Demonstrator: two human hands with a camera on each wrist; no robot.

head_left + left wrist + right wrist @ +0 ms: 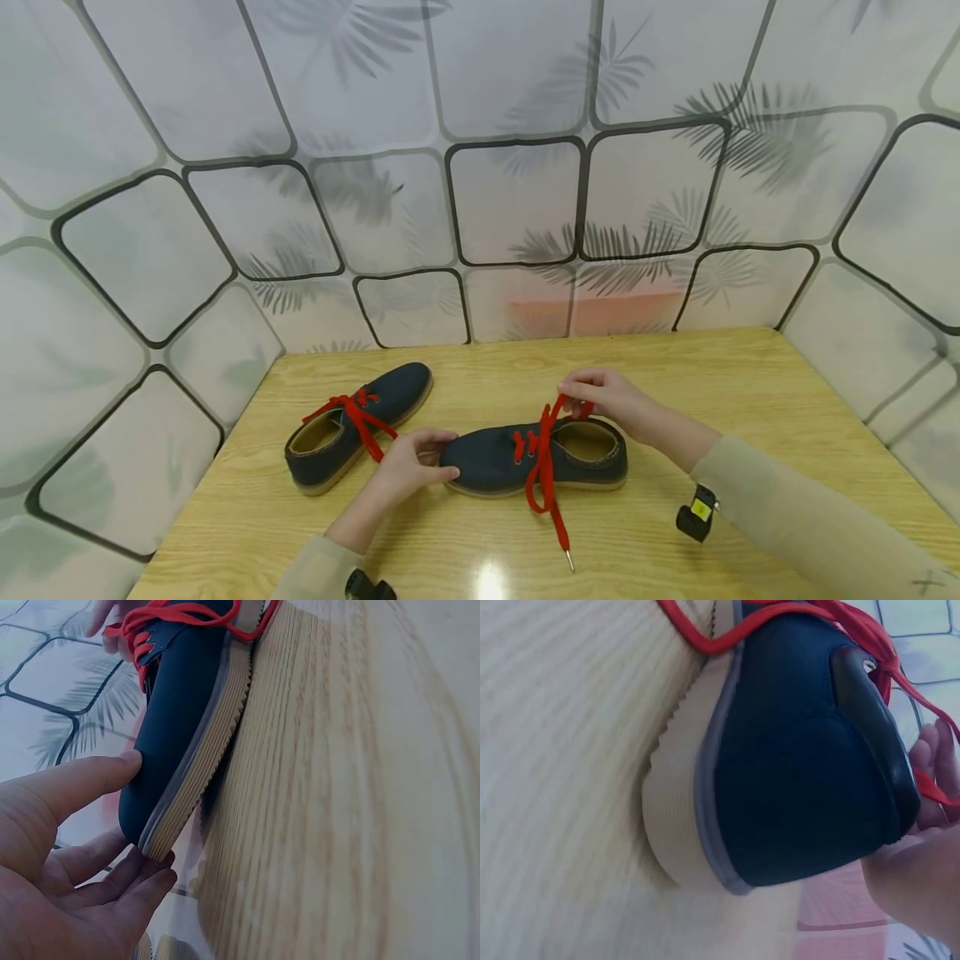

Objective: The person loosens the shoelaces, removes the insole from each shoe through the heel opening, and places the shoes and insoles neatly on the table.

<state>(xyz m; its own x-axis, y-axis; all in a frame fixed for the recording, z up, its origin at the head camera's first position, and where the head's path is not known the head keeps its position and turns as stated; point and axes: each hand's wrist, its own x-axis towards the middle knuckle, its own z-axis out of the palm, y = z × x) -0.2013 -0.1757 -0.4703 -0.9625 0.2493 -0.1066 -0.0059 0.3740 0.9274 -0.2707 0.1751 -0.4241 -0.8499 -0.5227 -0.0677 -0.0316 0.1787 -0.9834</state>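
Note:
A dark blue shoe (487, 460) lies sideways on the wooden table, its toe to the left and its heel to the right. My left hand (411, 463) holds the toe; in the left wrist view the thumb presses the upper and the fingers curl about the toe end of the ribbed sole (196, 776). With my right hand (609, 402), above the shoe's opening, I pinch a red shoelace (553, 417). Another loop and a metal-tipped end of this lace hang over the near side onto the table. In the right wrist view the heel (795, 787) partly hides my right hand.
To the left stands a second dark blue shoe (401, 393) with a red lace (367, 433) tied in a bow, its toe pointing away to the back right. The wooden table (712, 375) ends at a patterned curtain (510, 200) behind and on both sides.

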